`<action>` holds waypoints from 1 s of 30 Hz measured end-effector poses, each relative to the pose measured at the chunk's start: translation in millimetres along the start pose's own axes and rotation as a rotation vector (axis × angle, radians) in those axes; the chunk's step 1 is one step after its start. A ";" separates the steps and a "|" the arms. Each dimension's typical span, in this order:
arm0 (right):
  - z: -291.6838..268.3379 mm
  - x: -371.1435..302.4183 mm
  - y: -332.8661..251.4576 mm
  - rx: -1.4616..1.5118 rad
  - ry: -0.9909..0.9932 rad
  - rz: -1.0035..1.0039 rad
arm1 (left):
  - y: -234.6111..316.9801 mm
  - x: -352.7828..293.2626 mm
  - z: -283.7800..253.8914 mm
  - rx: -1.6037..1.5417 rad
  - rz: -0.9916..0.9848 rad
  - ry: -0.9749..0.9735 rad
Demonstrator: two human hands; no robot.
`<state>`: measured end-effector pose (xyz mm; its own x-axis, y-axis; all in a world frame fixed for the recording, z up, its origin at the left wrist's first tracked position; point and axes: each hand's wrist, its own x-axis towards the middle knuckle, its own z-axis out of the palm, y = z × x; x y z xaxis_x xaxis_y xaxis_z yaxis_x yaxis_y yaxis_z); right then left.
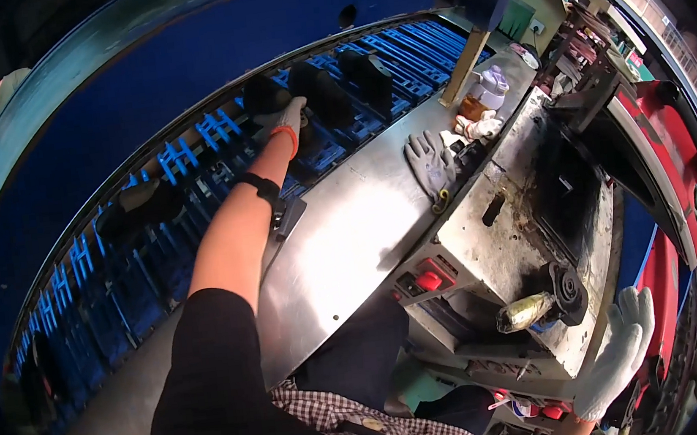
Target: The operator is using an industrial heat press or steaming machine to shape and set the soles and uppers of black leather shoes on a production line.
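Note:
My left hand (291, 120), in a whitish glove with an orange cuff, reaches over the blue slatted rack. Its fingers close at the lower edge of a dark shoe-shaped piece (264, 95); they are partly hidden against it. Right beside it lie a second dark piece (320, 95) and a third (366, 76). Another dark piece (140, 207) rests farther left on the slats. At the lower right, my right hand (620, 359) wears a white knit glove. Its fingers stretch upward, holding nothing, near the worn machine top.
A metal ledge (341, 227) runs along the rack. On it lie a grey glove (429, 162) and a lilac-capped bottle (491, 85). A worn machine (473, 230) carries a red switch (429, 280) and a taped handle (525, 312). Another person (5, 105) is at the far left.

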<state>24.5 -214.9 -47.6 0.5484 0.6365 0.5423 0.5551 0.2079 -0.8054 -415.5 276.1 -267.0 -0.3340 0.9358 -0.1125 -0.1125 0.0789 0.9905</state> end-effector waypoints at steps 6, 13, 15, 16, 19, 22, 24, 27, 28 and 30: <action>11.3 -1.3 9.7 0.026 -0.064 -0.017 | -16.6 35.2 -32.9 0.366 -0.235 0.537; 1.9 -2.3 29.0 -0.037 0.014 0.011 | 6.7 -104.2 -76.2 0.052 0.161 0.480; -0.6 3.5 39.7 -0.024 0.005 -0.007 | 21.2 -137.2 -133.6 -0.080 0.263 0.719; 1.2 0.1 42.2 -0.067 0.014 0.005 | 32.6 -152.8 -160.3 -0.130 0.318 0.835; 2.9 0.1 42.7 -0.029 0.034 0.018 | 49.1 -173.7 -215.7 0.050 0.127 1.169; 13.5 -5.0 32.2 -0.050 -0.047 0.062 | 34.5 -144.7 -268.6 -0.020 -0.100 1.241; 24.7 -8.9 26.7 -0.054 -0.002 0.083 | 12.2 -99.7 -298.5 -0.059 -0.494 1.271; 22.5 -9.8 29.1 0.002 -0.024 0.021 | -20.6 -59.5 -364.0 -0.379 -0.092 1.349; 15.2 -6.4 43.1 0.150 -0.048 0.048 | 18.0 -49.3 -404.5 -0.656 0.339 1.359; 7.5 -11.9 35.3 0.049 0.029 0.095 | -20.1 -26.8 -378.4 -0.533 0.114 1.174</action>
<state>32.9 -209.5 -84.3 0.6153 0.6334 0.4694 0.4691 0.1843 -0.8637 -758.4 119.5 -313.8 -0.9526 0.0477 -0.3003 -0.2953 -0.3810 0.8762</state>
